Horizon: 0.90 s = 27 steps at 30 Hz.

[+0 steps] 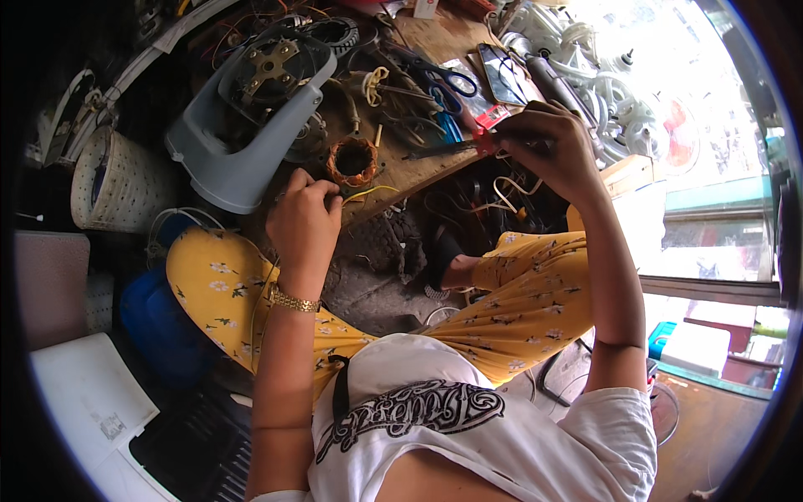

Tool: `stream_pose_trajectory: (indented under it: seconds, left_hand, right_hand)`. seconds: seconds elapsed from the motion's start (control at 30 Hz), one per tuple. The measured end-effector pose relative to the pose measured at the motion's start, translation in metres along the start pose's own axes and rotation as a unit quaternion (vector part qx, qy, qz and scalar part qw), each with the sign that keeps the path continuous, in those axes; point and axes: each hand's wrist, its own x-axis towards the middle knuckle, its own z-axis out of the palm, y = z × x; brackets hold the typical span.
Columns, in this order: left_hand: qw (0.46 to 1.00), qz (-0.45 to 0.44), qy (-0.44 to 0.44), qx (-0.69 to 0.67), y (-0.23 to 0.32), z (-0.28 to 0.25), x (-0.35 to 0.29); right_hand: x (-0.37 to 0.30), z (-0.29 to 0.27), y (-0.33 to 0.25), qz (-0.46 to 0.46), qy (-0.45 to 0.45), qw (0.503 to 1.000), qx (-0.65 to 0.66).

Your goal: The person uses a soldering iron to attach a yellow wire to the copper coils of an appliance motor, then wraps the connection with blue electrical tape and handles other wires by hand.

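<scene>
A ring-shaped motor winding (pixel 352 161) with copper-coloured coils sits near the front edge of the wooden worktable (pixel 435 171). My left hand (pixel 305 213) is closed just beside it, fingers bent and thumb against them. A thin yellow wire (pixel 372 192) runs up to those fingertips; what they pinch is hidden. Over the table's right side, my right hand (pixel 548 142) grips a tool with a red handle (pixel 484 142). The tool's long dark end (pixel 439 151) points left toward the winding, apart from it. My fingers cover part of the handle, so its exact kind is unclear.
A grey plastic fan housing (pixel 226 159) stands left of the winding. Behind lie blue-handled scissors (pixel 456 84) and a phone-like dark slab (pixel 506 75). White plastic parts (pixel 598 92) pile up at the right. Below the table hangs a pale looped cable (pixel 506 197).
</scene>
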Motion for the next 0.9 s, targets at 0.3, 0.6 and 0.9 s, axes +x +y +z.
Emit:
stream_pose_trajectory:
  seconds: [0.3, 0.6, 0.9]
  left_hand:
    - [1.0, -0.022, -0.016, -0.008, -0.004, 0.017, -0.004]
    - [0.996, -0.011, -0.071, -0.046, -0.007, 0.015, -0.006]
    - [0.989, -0.014, -0.09, -0.117, -0.009, 0.022, -0.003]
  right_hand:
    - [-0.009, 0.014, 0.015, 0.03, -0.025, 0.996, 0.074]
    - [-0.01, 0.021, 0.018, 0.058, -0.026, 0.995, 0.072]
    - [-0.005, 0.033, 0.012, 0.051, 0.0, 0.998, 0.035]
